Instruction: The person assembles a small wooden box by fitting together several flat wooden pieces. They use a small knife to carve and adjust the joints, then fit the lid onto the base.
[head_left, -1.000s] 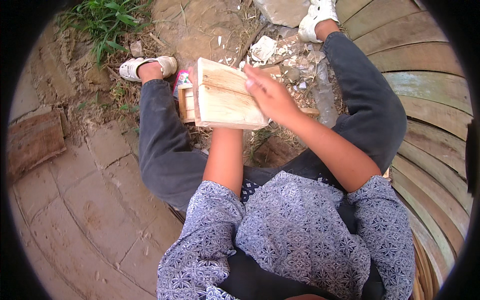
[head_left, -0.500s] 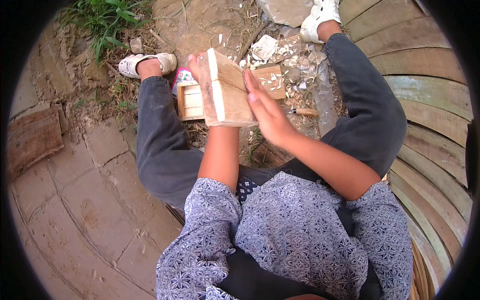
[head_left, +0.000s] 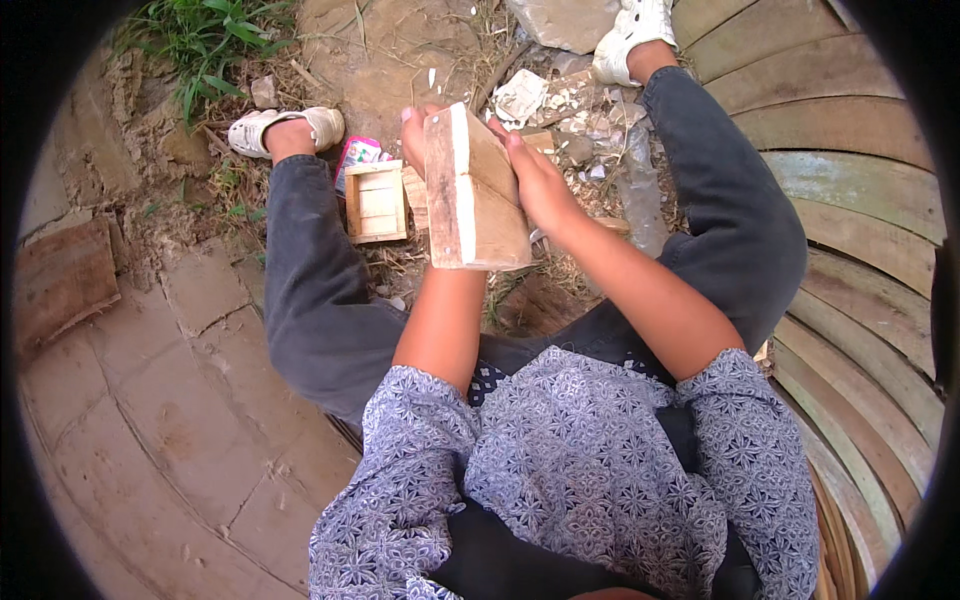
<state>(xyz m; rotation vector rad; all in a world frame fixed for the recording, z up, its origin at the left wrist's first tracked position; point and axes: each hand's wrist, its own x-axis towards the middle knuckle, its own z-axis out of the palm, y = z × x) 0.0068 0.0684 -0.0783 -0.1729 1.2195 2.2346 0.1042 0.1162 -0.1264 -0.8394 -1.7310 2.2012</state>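
Observation:
A box-shaped wooden piece (head_left: 484, 205) with a pale, bright edge and nail heads on its narrow left side is held up before me, between both hands. My left hand (head_left: 412, 138) grips its far left side; the thumb shows, and most of the fingers are hidden behind the wood. Against the far right side lies my right hand (head_left: 545, 190), its thumb near the edge and its other fingers partly out of sight. Below and left of the piece, a small shallow wooden frame (head_left: 377, 203) with a light panel lies on the ground.
A pink-edged packet (head_left: 358, 158) lies beside the small frame. Wood chips and scraps (head_left: 560, 105) litter the ground beyond my hands, next to a clear plastic strip (head_left: 642, 190). Curved wooden slats (head_left: 850, 200) rise on the right; grass (head_left: 215, 45) grows far left.
The wooden piece has shifted slightly right and nearer, and turned so its nailed narrow side shows more. My right hand has moved with it and slid along its side.

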